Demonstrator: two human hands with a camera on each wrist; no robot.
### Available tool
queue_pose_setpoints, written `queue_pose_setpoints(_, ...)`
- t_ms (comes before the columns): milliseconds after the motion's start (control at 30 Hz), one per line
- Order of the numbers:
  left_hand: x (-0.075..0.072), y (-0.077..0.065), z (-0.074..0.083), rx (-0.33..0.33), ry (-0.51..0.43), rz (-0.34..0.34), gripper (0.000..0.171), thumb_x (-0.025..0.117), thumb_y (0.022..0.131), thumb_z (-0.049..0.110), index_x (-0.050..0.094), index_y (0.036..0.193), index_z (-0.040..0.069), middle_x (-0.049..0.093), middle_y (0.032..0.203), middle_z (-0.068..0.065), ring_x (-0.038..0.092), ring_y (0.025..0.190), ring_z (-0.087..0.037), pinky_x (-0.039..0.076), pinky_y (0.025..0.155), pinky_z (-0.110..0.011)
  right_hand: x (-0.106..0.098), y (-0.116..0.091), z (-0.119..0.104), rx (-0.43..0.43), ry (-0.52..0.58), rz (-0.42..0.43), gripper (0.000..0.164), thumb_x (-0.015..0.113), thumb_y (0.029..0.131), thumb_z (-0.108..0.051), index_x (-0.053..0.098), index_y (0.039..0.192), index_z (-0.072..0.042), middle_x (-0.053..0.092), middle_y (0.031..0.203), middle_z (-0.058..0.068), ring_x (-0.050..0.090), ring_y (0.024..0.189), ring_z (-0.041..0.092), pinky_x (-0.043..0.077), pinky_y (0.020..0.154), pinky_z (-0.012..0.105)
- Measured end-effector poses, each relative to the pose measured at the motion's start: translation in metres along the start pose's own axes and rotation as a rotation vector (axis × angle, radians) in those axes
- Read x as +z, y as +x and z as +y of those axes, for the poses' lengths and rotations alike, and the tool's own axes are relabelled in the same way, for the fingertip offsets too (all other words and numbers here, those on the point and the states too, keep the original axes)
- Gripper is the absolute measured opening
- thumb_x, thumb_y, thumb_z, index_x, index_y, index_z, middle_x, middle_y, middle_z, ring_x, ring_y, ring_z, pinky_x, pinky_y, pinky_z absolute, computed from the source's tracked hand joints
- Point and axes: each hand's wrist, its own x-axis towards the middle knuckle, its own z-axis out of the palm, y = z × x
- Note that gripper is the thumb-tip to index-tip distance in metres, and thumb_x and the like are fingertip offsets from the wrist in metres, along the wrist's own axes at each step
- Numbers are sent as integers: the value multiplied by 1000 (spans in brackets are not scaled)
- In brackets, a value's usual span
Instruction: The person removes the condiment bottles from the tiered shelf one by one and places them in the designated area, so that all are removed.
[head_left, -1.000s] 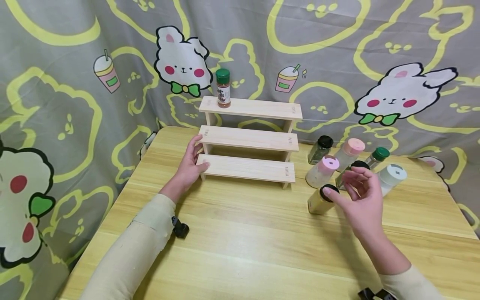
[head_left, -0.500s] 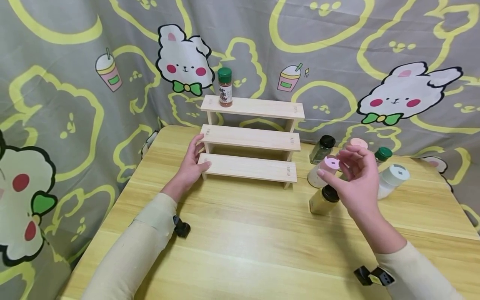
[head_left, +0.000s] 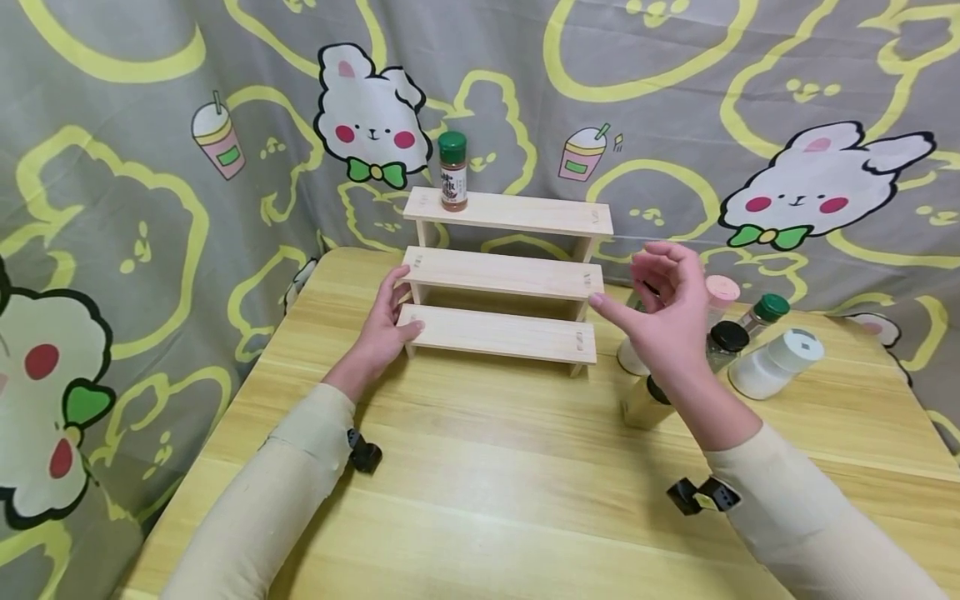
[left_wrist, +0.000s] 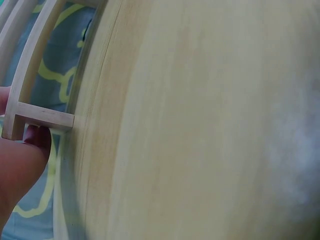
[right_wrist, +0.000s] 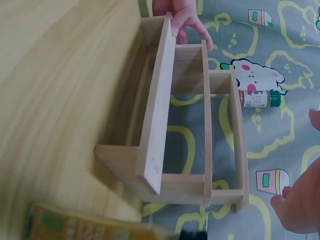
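Note:
A three-tier wooden step rack (head_left: 502, 271) stands on the table, its left end gripped by my left hand (head_left: 381, 329). The thumb lies on the lowest shelf and the fingers go behind the side; the left wrist view shows this hand (left_wrist: 22, 165) at the end frame. My right hand (head_left: 667, 312) hovers right of the rack, fingers loosely bent, nothing visible between them. Its thumb tip overlaps the middle shelf's right end in the head view. On the top shelf, toward the left, a green-capped spice jar (head_left: 453, 175) stands upright.
Right of the rack are a yellow spice jar (head_left: 642, 408), a black-capped jar (head_left: 726, 342), a pink-lidded shaker (head_left: 722, 292), a green-capped jar (head_left: 768, 310) and a white shaker (head_left: 776, 364). My right hand partly covers other containers. A printed curtain (head_left: 495, 50) hangs behind the table.
My right hand has moved left and farther back, from over the jars toward the rack's right side. My left hand keeps its grip, and the rack and green-capped spice jar stay in place.

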Motion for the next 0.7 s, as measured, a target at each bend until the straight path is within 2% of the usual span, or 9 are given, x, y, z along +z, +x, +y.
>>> queue_pose_setpoints(333,0,0,3,-10,5,-2,90,52,84,-28,25,155,20,33,156,-15,36,137,-31,36,107,-49,25,21,-4,4,1,-5,74,90,69,-1,50,130,-15,54,121,7,53,115,24,42,104,37)
queue_pose_setpoints(700,0,1,1,-5,-2,0,89,51,84,-28,26,155,19,34,155,-15,38,136,-31,38,105,-48,54,40,-6,37,18,-46,77,93,68,-7,49,131,-14,50,126,11,53,119,29,43,102,33)
